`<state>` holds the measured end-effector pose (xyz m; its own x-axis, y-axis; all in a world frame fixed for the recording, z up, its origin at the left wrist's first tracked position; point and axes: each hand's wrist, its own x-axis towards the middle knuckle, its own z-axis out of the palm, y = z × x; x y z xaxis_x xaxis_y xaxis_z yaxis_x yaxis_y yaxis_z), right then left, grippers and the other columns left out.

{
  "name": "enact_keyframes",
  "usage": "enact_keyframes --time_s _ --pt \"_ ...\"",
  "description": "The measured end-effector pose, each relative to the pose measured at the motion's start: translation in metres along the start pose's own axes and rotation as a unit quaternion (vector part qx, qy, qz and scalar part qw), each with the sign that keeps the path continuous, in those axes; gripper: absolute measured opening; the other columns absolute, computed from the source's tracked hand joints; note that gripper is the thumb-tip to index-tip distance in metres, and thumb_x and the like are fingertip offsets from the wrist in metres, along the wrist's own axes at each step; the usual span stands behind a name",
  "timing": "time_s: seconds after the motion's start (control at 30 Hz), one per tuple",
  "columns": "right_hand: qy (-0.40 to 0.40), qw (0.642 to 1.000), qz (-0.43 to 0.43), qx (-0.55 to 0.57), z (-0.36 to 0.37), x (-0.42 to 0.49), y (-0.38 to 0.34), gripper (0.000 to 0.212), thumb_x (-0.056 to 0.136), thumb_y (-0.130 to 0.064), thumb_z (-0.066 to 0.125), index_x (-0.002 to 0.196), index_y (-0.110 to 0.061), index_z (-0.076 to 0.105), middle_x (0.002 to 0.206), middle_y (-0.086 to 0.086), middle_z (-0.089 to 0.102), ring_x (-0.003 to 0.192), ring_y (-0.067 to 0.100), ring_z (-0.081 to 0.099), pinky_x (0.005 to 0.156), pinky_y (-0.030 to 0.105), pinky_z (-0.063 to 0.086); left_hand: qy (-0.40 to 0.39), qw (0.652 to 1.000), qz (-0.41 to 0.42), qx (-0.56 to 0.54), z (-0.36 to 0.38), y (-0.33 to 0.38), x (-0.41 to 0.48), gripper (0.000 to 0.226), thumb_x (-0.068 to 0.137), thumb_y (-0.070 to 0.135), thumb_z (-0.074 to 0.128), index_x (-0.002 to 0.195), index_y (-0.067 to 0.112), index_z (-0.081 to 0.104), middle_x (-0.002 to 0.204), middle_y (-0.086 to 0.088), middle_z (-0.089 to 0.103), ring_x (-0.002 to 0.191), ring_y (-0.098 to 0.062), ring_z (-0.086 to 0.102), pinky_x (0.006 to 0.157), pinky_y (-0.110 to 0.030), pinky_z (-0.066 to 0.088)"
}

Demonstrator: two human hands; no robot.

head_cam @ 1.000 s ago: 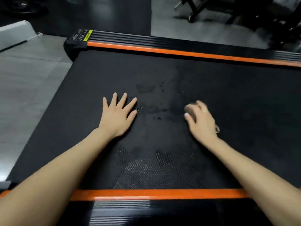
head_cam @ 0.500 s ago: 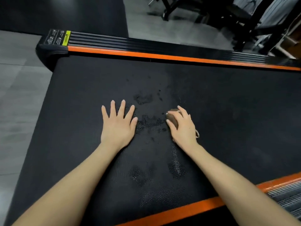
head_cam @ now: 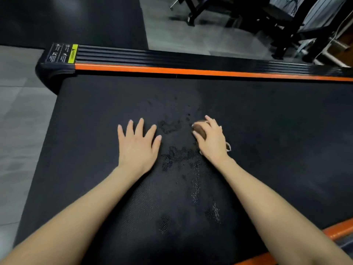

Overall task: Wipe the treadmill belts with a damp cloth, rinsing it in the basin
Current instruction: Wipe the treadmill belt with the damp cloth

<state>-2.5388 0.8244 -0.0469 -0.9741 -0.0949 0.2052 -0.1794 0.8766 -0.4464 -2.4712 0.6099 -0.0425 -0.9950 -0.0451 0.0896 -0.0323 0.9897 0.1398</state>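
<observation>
The black treadmill belt (head_cam: 277, 142) fills most of the head view, with shiny wet patches (head_cam: 179, 155) between my hands. My left hand (head_cam: 138, 146) lies flat on the belt with its fingers spread. My right hand (head_cam: 213, 141) grips a small brown cloth (head_cam: 200, 131) bunched under its fingers and presses it on the belt. A pale bit of the cloth pokes out at the hand's right side. No basin is in view.
Orange-edged side rails run along the far side (head_cam: 172, 70) and the near right corner (head_cam: 336, 231) of the belt. A yellow warning label (head_cam: 73, 53) sits on the far rail's left end. Grey floor lies left; dark gym equipment (head_cam: 248, 18) stands beyond.
My right hand with the cloth has slid left across the belt toward my left hand, leaving more wet marks. My left hand has stayed flat in place.
</observation>
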Motion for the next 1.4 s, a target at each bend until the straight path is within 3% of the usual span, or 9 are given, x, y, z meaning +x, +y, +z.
enact_keyframes --time_s 0.1,0.3,0.57,0.77,0.87,1.03,1.1,1.3,1.4 --pt "-0.002 0.998 -0.054 0.021 0.0 -0.039 -0.007 0.029 0.091 -0.027 0.058 0.119 -0.021 0.062 0.147 0.01 0.038 0.138 0.035 0.03 0.115 0.046 0.013 -0.016 1.0 0.004 0.014 0.002 -0.017 0.036 0.055 0.098 0.051 0.014 0.149 0.033 0.024 0.159 -0.006 0.014 0.145 -0.037 0.005 0.114 -0.057 -0.003" --pt "-0.14 0.956 -0.255 0.043 -0.024 -0.081 -0.007 0.031 0.088 -0.04 0.051 0.119 -0.037 0.053 0.143 0.004 0.044 0.135 0.026 0.037 0.113 0.048 0.02 -0.024 0.999 -0.006 0.028 0.017 -0.027 0.053 0.058 0.096 0.054 0.007 0.151 0.036 0.009 0.16 -0.003 0.005 0.145 -0.035 -0.004 0.114 -0.057 -0.004" --pt "0.008 1.0 -0.029 -0.001 0.019 0.061 -0.002 0.026 0.09 -0.027 0.059 0.115 -0.021 0.064 0.141 0.009 0.045 0.135 0.03 0.035 0.112 0.052 0.02 -0.006 1.0 -0.007 0.016 0.019 -0.027 0.053 0.056 0.096 0.053 0.012 0.15 0.037 0.015 0.16 -0.002 0.009 0.146 -0.033 -0.002 0.115 -0.056 -0.004" --pt "-0.125 0.959 -0.247 0.063 -0.001 -0.062 -0.034 0.03 0.089 -0.037 0.052 0.117 -0.029 0.057 0.143 0.009 0.044 0.135 0.031 0.036 0.113 0.049 0.019 0.01 1.0 -0.001 0.003 0.02 -0.03 0.054 0.059 0.094 0.055 0.01 0.149 0.036 0.023 0.158 -0.004 0.017 0.146 -0.034 0.005 0.115 -0.056 0.0" --pt "-0.131 0.941 -0.31 0.016 -0.005 -0.026 -0.018 0.03 0.089 -0.037 0.052 0.117 -0.029 0.059 0.139 0.01 0.048 0.131 0.032 0.042 0.111 0.049 0.025 0.013 1.0 0.0 -0.001 0.019 -0.029 0.053 0.062 0.092 0.056 0.009 0.148 0.035 0.027 0.157 -0.004 0.02 0.145 -0.034 0.008 0.115 -0.056 0.001" --pt "0.021 1.0 0.0 -0.014 0.016 0.108 0.012 0.028 0.091 -0.028 0.056 0.117 -0.021 0.062 0.143 0.013 0.041 0.134 0.033 0.034 0.111 0.047 0.023 0.009 1.0 -0.009 0.004 0.02 -0.029 0.053 0.062 0.092 0.057 0.007 0.148 0.038 0.024 0.158 -0.002 0.018 0.146 -0.032 0.006 0.116 -0.054 0.0" --pt "0.047 0.998 0.027 -0.033 0.027 0.107 -0.003 0.027 0.09 -0.027 0.057 0.114 -0.016 0.063 0.139 0.016 0.045 0.129 0.037 0.039 0.107 0.047 0.026 0.011 1.0 -0.008 -0.002 0.019 -0.029 0.053 0.061 0.092 0.057 0.009 0.147 0.037 0.026 0.157 -0.003 0.02 0.146 -0.032 0.008 0.116 -0.055 0.001" --pt "-0.132 0.955 -0.262 0.044 0.016 -0.025 -0.052 0.034 0.088 -0.037 0.048 0.116 -0.024 0.061 0.142 0.01 0.045 0.133 0.032 0.037 0.113 0.045 0.02 0.006 1.0 -0.007 0.001 0.018 -0.03 0.052 0.062 0.092 0.057 0.01 0.147 0.036 0.027 0.157 -0.003 0.022 0.146 -0.033 0.01 0.115 -0.055 0.004" --pt "-0.101 0.951 -0.291 -0.001 0.011 0.019 -0.026 0.03 0.088 -0.035 0.05 0.113 -0.025 0.062 0.135 0.013 0.05 0.125 0.034 0.047 0.108 0.048 0.029 0.005 1.0 -0.008 0.003 0.018 -0.03 0.052 0.062 0.091 0.057 0.009 0.147 0.037 0.027 0.157 -0.003 0.022 0.145 -0.033 0.011 0.116 -0.055 0.004"
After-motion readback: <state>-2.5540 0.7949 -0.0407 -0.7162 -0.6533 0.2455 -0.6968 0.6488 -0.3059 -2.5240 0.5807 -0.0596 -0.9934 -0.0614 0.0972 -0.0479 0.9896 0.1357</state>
